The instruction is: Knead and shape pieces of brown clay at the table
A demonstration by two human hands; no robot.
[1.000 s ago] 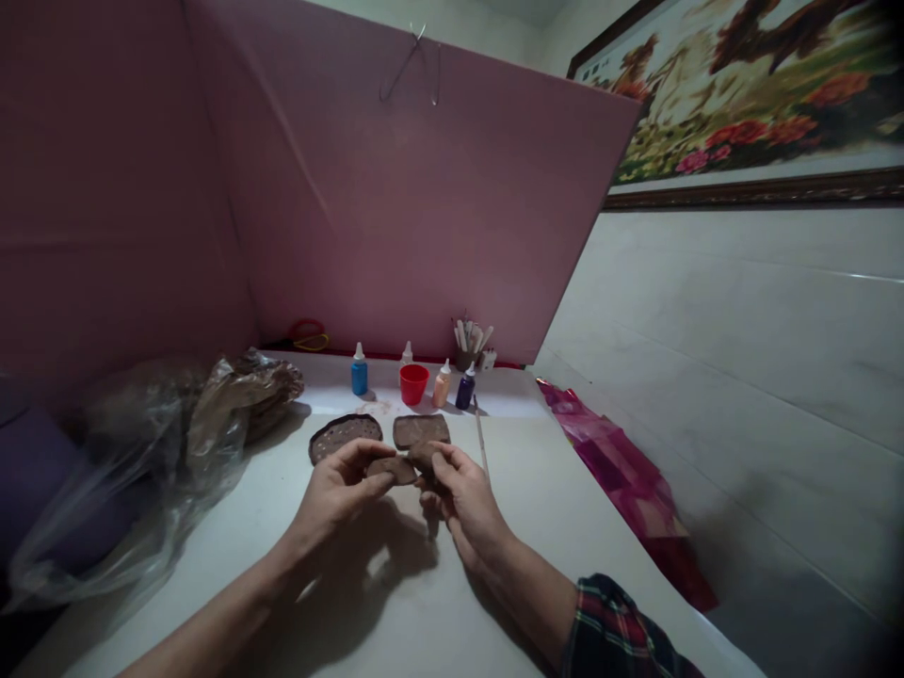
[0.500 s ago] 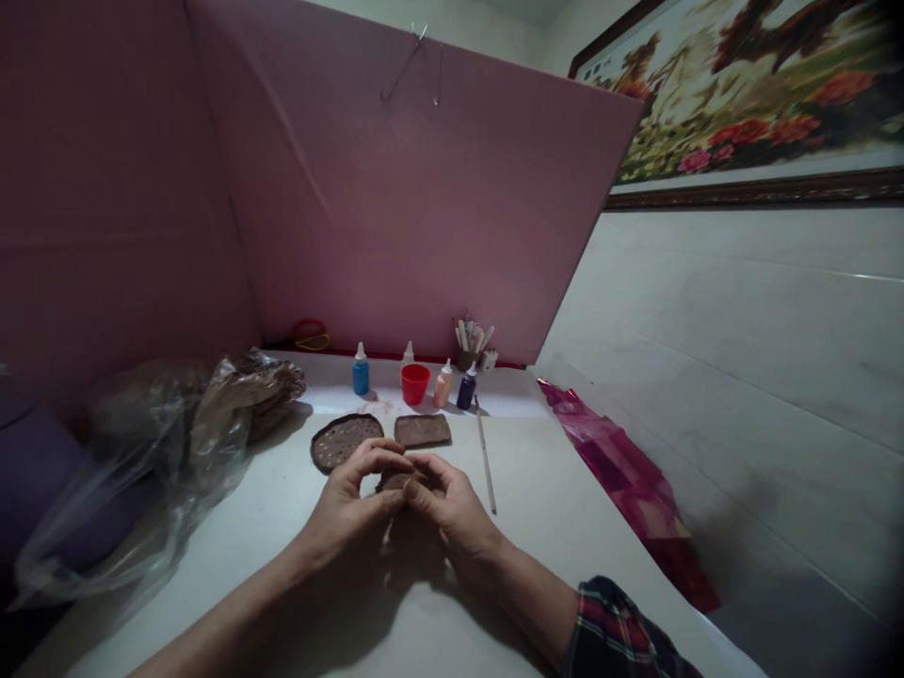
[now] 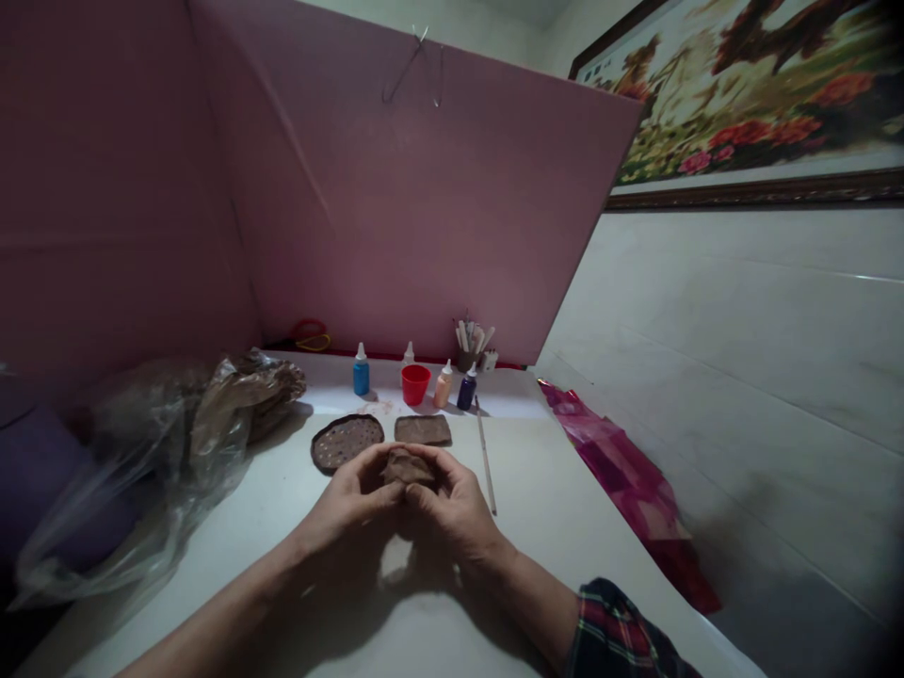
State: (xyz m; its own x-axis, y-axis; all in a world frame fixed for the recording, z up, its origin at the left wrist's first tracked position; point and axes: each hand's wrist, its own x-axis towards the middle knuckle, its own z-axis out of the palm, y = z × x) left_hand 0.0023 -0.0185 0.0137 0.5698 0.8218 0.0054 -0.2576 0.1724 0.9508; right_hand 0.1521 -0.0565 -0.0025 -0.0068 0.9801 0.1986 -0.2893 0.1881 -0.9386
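Between my two hands is a lump of brown clay [image 3: 408,468], uneven on top and held above the white table. My left hand [image 3: 353,492] curves round its left side, thumb against the near face. Round the right side wraps my right hand [image 3: 456,499], its thumb also pressed on the near face. The fingertips on the far side are partly hidden. Just beyond my hands lie a rounded flat clay piece [image 3: 346,441] with a raised rim and small pale dots, and a rectangular clay slab [image 3: 422,430].
A thin stick [image 3: 485,457] lies right of my hands. Behind stand a red cup [image 3: 415,384], a blue bottle [image 3: 361,372], several other bottles and a tool pot [image 3: 468,359]. A plastic bag [image 3: 247,400] sits left; magenta film [image 3: 621,471] lies along the right wall.
My fingers have shifted on the clay lump, opening up a little over its top. More of the lump shows now. The things on the table have stayed put.
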